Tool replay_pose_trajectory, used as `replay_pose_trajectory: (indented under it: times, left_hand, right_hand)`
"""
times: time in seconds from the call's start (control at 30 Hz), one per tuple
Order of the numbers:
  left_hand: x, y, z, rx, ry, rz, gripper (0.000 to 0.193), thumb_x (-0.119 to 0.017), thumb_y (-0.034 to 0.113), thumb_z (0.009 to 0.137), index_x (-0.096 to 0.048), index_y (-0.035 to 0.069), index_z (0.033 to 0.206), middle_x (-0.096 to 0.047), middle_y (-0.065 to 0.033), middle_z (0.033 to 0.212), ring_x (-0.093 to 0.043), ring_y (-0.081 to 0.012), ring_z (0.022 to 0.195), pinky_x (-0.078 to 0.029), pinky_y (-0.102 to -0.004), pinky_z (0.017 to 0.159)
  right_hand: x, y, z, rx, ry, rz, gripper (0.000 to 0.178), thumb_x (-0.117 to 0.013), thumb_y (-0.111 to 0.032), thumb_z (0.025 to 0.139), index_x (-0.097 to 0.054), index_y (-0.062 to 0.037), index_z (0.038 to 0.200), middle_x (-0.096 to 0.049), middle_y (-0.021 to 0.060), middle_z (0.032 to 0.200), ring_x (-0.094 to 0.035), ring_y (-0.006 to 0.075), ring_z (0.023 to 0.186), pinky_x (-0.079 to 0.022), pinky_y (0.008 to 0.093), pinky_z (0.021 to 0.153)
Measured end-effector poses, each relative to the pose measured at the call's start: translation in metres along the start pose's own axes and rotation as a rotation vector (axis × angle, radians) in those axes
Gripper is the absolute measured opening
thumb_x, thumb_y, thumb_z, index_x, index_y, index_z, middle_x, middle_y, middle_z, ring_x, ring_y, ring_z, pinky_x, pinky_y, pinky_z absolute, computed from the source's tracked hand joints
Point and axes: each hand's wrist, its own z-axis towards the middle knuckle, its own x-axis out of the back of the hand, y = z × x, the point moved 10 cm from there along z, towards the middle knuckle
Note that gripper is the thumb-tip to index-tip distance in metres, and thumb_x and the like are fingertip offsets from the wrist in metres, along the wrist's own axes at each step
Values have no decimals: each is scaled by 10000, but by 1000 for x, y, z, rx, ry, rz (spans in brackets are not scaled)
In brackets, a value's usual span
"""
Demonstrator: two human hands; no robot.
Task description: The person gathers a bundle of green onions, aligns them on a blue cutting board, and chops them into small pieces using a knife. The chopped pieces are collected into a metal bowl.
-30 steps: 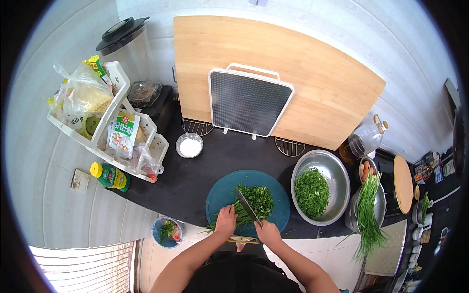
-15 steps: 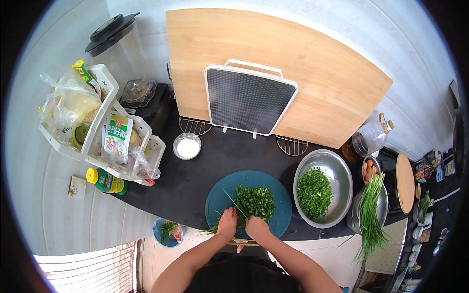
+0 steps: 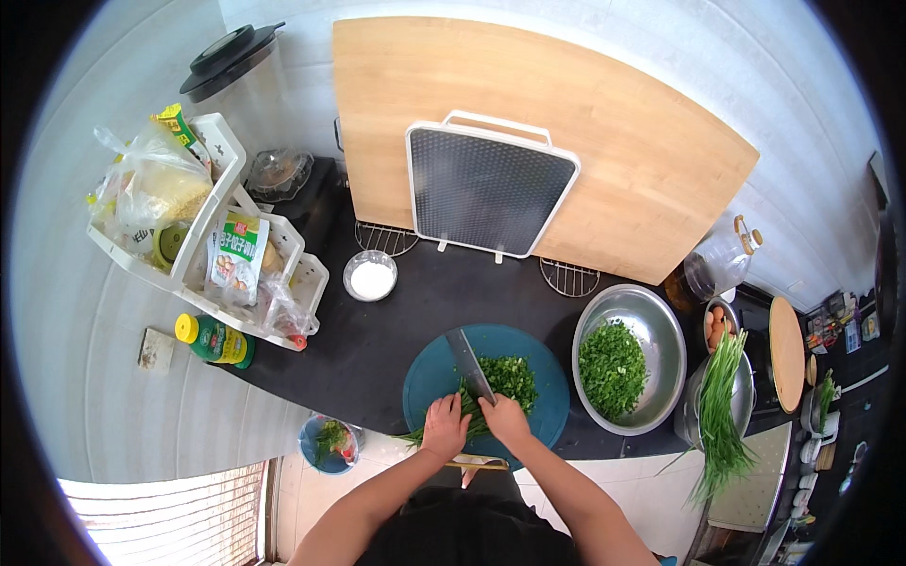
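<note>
Here, left hand clasps chives, right hand grips knife near board edge; counter stretches leftward.

The person wears a plain black top, which shows as a broad, rounded shape with faint folds at the lower edge. The left arm and right arm are bare as far as they show, narrower at the wrists and thicker toward the body. The left hand and right hand are bare too
</note>
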Motion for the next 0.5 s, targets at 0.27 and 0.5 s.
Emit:
replay_pose_trajectory:
  times: [0.27,0.5]
  left_hand:
    - [1,2,-10,36,-83,74,808,-728,386,715,-394,-72,1292,-449,-185,1243,-416,-336,1148,-352,-414,992]
    - [-20,-6,-9,10,-121,159,748,-696,343,749,-407,-107,1272,-443,-182,1230,-433,-313,1118,-376,-379,975]
  right_hand:
    - [42,-1,-47,-26,-21,-121,329,-563,-313,872,-607,0,784,-602,243,670,-601,433,698,-481,481,632]
    - [10,13,-64,-48,-80,-201,360,-538,-326,881,-601,5,755,-614,260,703,-606,446,718,-490,506,672]
